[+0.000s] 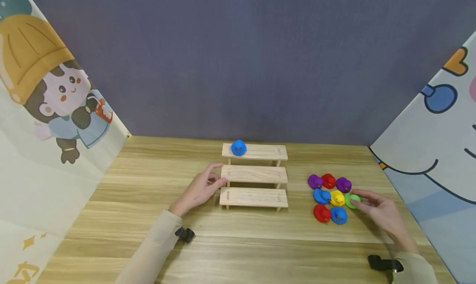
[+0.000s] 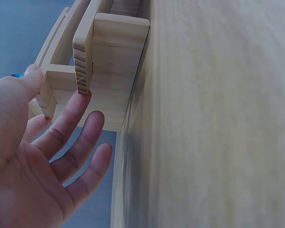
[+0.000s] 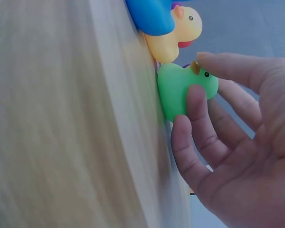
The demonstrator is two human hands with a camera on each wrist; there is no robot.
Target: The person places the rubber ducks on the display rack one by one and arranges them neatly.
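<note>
A three-step wooden stand (image 1: 254, 174) sits mid-table with one blue duck (image 1: 238, 147) on its top step. My left hand (image 1: 217, 174) lies at the stand's left end. In the left wrist view the left hand (image 2: 61, 128) is spread, its straight fingers and thumb touching the stand (image 2: 114, 52). To the right lies a cluster of several rubber ducks, among them a yellow duck (image 1: 337, 198) and a green duck (image 1: 351, 201). My right hand (image 1: 358, 199) pinches the green duck (image 3: 178, 90) between thumb and fingers (image 3: 194, 102) as it sits on the table.
The wooden table (image 1: 238, 242) is walled by a grey backdrop and cartoon panels on the left (image 1: 48, 122) and right (image 1: 439, 151). In the cluster, purple (image 1: 315, 181), red (image 1: 321, 213) and blue (image 1: 339, 215) ducks crowd close to the green one.
</note>
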